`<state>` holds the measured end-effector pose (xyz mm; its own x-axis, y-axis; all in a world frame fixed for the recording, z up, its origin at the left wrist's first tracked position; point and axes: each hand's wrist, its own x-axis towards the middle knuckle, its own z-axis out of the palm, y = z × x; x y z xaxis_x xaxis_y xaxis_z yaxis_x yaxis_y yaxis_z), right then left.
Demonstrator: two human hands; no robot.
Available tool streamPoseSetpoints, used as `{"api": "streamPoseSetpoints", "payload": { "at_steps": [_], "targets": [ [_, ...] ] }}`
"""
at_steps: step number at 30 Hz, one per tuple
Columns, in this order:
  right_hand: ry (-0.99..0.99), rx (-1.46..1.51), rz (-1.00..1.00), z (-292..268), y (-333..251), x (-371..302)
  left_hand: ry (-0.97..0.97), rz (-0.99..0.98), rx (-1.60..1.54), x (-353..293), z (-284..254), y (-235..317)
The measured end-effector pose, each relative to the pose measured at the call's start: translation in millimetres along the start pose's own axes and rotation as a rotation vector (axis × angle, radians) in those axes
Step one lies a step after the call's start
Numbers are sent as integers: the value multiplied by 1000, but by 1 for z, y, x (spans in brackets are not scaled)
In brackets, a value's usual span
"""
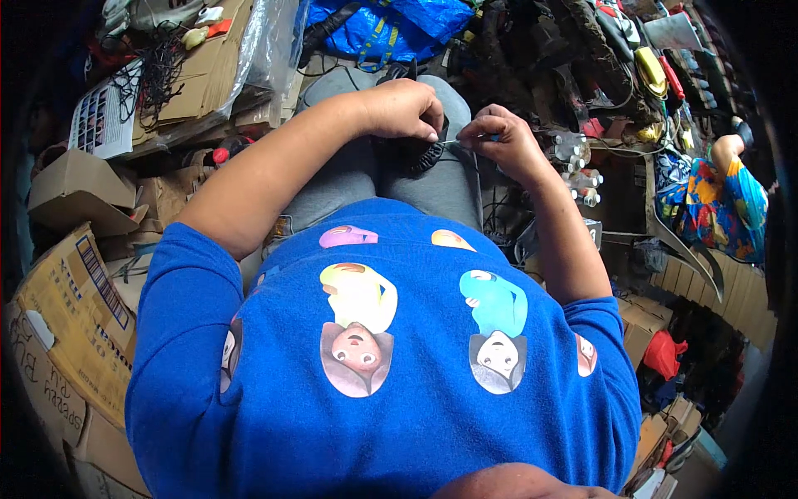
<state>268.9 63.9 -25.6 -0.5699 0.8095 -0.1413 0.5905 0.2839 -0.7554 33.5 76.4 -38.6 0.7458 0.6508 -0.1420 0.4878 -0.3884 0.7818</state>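
Over my lap, my left hand (403, 109) is closed, thumb and fingers pinching the edge of a black item with a ribbed, coil-like rim (427, 157). Its kind is hard to tell, since the hand and the dark surroundings hide much of it. Just to the right, the fingers of my right hand (504, 141) are closed round a thin tool with a blue handle (496, 137). A slim, pale metal-like shaft (449, 142) reaches from those fingers leftward to the black rim. Both hands are close together above my grey trousers (320, 187).
Flattened cardboard (204, 71) with tangled black cord lies at the left, above an open cardboard box (83, 191). A bright blue bag (391, 33) sits ahead. Small clear bottles (582, 179) stand right of my knees. Another person's arm (727, 150) shows at the far right.
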Motion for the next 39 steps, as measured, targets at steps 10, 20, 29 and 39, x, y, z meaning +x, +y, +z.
{"api": "streamPoseSetpoints", "payload": {
  "at_steps": [10,20,29,39],
  "targets": [
    [52,199,-7,34,12,-10,-49,-46,-271,1,4,-12],
    [155,-94,-4,36,-24,-27,-220,12,-197,0,-1,-12],
    [-71,-684,-243,15,-59,-4,-275,15,-163,-1,-6,-9],
    [-195,-220,-29,12,-25,11,261,124,17,-5,13,-17]
  ]
}}
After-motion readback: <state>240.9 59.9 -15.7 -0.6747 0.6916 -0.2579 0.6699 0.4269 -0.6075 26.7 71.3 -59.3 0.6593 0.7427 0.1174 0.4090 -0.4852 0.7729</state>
